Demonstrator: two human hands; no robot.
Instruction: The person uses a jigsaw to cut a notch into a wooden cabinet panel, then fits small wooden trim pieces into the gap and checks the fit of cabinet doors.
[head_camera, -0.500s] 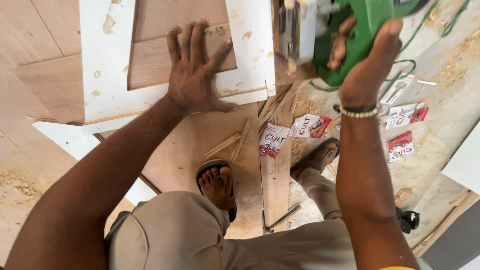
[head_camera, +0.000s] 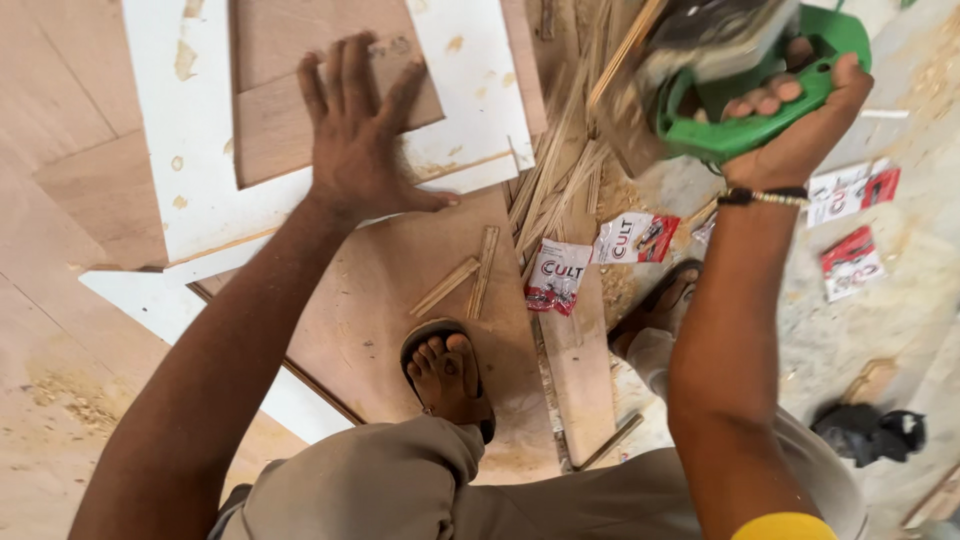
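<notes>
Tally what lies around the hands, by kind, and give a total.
Green power tool, held in the right hand: 1
White frame panel, pressed by the left hand: 1
Red-and-white sachets: 4
Loose wood strips by the foot: 2
Black cloth: 1
Total: 9

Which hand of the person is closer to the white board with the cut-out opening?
Left. The left hand lies flat on the white board, pressing its lower edge. The right hand is off to the side, gripping the green power tool.
</notes>
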